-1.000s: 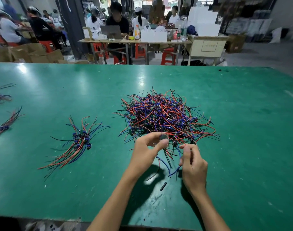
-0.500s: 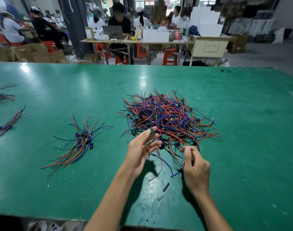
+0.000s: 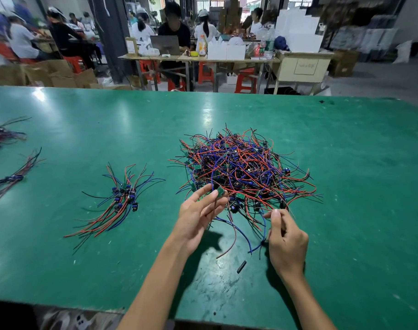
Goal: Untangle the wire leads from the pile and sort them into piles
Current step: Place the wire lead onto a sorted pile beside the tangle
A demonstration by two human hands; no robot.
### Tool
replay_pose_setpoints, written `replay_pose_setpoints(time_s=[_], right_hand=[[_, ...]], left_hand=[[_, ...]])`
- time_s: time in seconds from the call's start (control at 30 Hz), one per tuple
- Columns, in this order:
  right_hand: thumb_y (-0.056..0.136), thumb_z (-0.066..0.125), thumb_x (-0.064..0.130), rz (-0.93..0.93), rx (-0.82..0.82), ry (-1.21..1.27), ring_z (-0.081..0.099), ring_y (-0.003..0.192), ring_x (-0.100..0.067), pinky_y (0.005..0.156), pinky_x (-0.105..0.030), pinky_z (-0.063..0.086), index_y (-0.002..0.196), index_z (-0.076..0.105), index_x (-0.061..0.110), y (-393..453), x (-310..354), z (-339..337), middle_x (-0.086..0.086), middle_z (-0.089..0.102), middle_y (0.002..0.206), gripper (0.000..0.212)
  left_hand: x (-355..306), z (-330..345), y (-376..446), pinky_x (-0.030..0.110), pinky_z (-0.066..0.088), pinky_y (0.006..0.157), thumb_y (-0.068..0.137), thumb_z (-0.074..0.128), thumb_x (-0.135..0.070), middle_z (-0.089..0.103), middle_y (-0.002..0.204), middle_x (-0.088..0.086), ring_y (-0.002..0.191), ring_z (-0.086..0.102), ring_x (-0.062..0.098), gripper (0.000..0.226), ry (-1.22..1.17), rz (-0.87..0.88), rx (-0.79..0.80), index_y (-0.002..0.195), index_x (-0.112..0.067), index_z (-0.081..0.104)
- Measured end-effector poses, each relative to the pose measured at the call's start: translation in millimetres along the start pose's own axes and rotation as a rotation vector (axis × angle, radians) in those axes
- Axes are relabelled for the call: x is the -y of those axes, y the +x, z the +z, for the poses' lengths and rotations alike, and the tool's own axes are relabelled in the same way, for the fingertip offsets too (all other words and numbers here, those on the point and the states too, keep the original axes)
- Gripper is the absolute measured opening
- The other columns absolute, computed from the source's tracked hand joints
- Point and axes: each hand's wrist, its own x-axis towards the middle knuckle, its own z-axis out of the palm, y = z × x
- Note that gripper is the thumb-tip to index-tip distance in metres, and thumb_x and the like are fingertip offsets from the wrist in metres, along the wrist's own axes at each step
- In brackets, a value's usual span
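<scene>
A person stands at the near edge of a wide green table [image 3: 346, 163], both bare forearms reaching forward. In the middle of the table lies a large tangled pile of red, blue and black wire leads [image 3: 243, 167], many carrying small green circuit boards and dark connectors.

The left hand [image 3: 198, 210] is at the near left edge of the pile, its thumb and fingertips pinching a small green circuit board [image 3: 220, 193] that belongs to one lead. The right hand [image 3: 286, 239] is just near of the pile, fingers curled, pinching thin wires that trail from the tangle; a blue wire and a red one loop across the table between the two hands. A short black piece [image 3: 241, 267], perhaps a scrap of tubing, lies loose on the table near the right hand.

To the left, well apart from the big pile, rests a neat sorted bunch of leads [image 3: 122, 201] with their connectors gathered at the middle and wires fanning out. Two more bundles [image 3: 8, 179] lie at the far left edge. Beyond the table, other people sit at work benches.

The step in hand appears to be freeing one lead from the tangle. The next move likely calls for drawing board and wire tails gently apart from the pile, easing snags loose, then laying the lead with the sorted bunch on the left.
</scene>
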Motion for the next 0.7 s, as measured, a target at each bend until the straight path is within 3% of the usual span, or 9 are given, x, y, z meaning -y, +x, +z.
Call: replay_pose_setpoints(time_s=[0.17,0.3,0.4,0.47,0.53,0.63,0.7], right_hand=[[0.099,0.037,0.055,-0.011,0.038,0.017,0.054,0.047,-0.014,0.053,-0.037,0.047,0.087,0.065,0.025,-0.2,-0.8,-0.8,0.001,0.054,0.052,0.043],[0.099,0.039,0.054,-0.008,0.069,0.024,0.060,0.051,-0.013,0.056,-0.038,0.052,0.088,0.062,0.029,0.0,0.3,0.0,0.010,0.063,0.062,0.036],[0.099,0.041,0.053,-0.013,0.075,-0.012,0.060,0.056,-0.008,0.053,-0.030,0.044,0.087,0.063,0.028,0.5,-0.2,1.8,0.026,0.063,0.068,0.035],[0.098,0.041,0.055,-0.015,0.073,-0.037,0.058,0.053,-0.009,0.053,-0.031,0.044,0.084,0.063,0.027,0.3,-1.0,2.3,0.017,0.064,0.062,0.038],[0.095,0.040,0.061,-0.012,0.070,-0.072,0.058,0.054,-0.015,0.056,-0.035,0.048,0.081,0.062,0.026,0.3,-1.4,2.0,0.004,0.061,0.056,0.044],[0.095,0.040,0.062,-0.012,0.066,-0.101,0.056,0.053,-0.008,0.055,-0.030,0.044,0.078,0.065,0.027,0.3,-1.9,2.4,0.008,0.060,0.054,0.046],[0.098,0.042,0.056,-0.039,0.042,-0.079,0.056,0.053,-0.006,0.051,-0.027,0.041,0.079,0.066,0.028,-0.4,0.0,3.2,0.013,0.061,0.056,0.041]], left_hand=[[-9.0,-6.6,-2.4,0.021,0.058,0.076,0.078,0.077,-0.015,0.075,0.108,0.019,0.087,0.076,0.021,0.046,0.078,0.107,-0.022,0.121,-0.004,0.065],[-39.5,-25.3,6.7,0.024,0.059,0.082,0.084,0.076,-0.004,0.078,0.099,0.012,0.091,0.075,0.023,0.019,0.235,0.567,-0.231,0.103,-0.007,0.072],[-66.9,-57.8,13.5,0.028,0.056,0.093,0.089,0.072,0.000,0.077,0.101,0.002,0.097,0.073,0.014,0.019,0.572,0.932,-0.452,0.102,-0.013,0.075],[-77.1,-88.6,16.9,0.025,0.051,0.100,0.089,0.071,0.001,0.075,0.110,0.006,0.106,0.071,0.014,0.018,0.872,1.049,-0.617,0.102,-0.010,0.077],[-76.1,-117.7,18.2,0.023,0.042,0.107,0.088,0.067,0.006,0.071,0.119,0.014,0.115,0.067,0.024,0.020,1.158,0.926,-0.726,0.105,0.000,0.077],[-59.0,-143.6,12.1,0.038,0.035,0.117,0.089,0.060,0.009,0.058,0.136,0.027,0.126,0.056,0.039,0.027,1.290,0.609,-0.783,0.113,0.008,0.072],[-45.8,-141.6,4.1,0.039,0.036,0.116,0.087,0.059,0.012,0.053,0.139,0.025,0.128,0.053,0.037,0.029,1.283,0.689,-0.829,0.112,0.004,0.073]])
